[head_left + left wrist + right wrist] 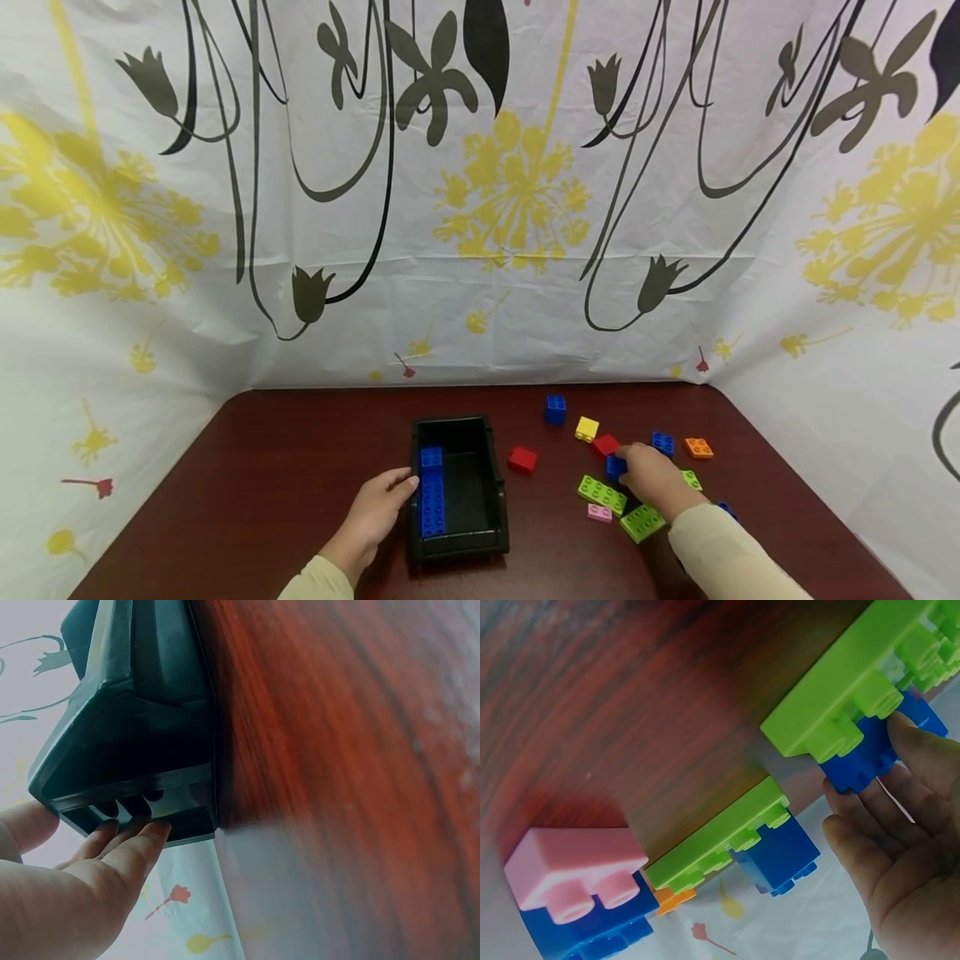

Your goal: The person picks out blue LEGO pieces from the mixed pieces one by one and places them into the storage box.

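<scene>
A black plastic bin stands left of the table's middle, with blue bricks lined up along its left inner wall. My left hand grips the bin's left side, thumb at the rim; in the left wrist view its fingers touch the bin's side wall. Over the loose bricks at the right, my right hand pinches a blue brick between thumb and fingers. That blue brick shows partly behind a lime-green brick in the right wrist view.
Lime-green bricks, a pink brick, a red brick and another blue brick lie about the right hand. Farther off are an orange brick, a yellow one and a red one. A patterned curtain borders the table.
</scene>
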`<action>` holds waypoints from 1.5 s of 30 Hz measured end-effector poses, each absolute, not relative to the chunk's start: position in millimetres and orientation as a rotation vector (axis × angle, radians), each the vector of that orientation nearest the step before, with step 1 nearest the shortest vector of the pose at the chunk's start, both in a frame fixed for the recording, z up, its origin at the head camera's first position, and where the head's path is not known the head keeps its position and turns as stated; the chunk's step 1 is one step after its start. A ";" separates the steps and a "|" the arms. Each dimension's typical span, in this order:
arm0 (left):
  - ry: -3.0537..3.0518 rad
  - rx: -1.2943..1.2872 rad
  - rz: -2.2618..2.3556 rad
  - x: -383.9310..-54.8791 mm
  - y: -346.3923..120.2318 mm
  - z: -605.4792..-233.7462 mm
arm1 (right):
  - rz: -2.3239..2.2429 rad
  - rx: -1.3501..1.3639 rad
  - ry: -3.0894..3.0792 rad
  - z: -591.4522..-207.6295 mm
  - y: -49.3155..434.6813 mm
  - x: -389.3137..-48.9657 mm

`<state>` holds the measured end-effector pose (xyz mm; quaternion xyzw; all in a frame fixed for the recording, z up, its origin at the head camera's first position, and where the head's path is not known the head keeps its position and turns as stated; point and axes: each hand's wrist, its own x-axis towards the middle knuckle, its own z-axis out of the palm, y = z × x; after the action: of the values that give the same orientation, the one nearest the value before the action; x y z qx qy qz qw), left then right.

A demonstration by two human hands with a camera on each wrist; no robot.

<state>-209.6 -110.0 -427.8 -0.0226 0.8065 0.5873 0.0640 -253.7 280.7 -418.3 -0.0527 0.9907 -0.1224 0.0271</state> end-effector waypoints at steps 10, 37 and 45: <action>2.426 -0.089 1.754 -209.1 -105.5 -424.6 | -0.458 -0.136 3.117 -407.8 285.5 -247.6; 2.429 -0.092 1.745 -208.6 -109.3 -425.8 | -0.699 -0.349 3.148 -360.1 211.3 -210.3; 2.439 -0.094 1.742 -208.9 -108.2 -424.5 | -0.728 -0.405 3.192 -357.1 195.2 -200.3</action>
<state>-208.9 -108.2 -424.5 -0.0312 0.8113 0.5794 0.0717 -200.3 195.2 -357.1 -0.1224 0.9646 -0.2201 -0.0784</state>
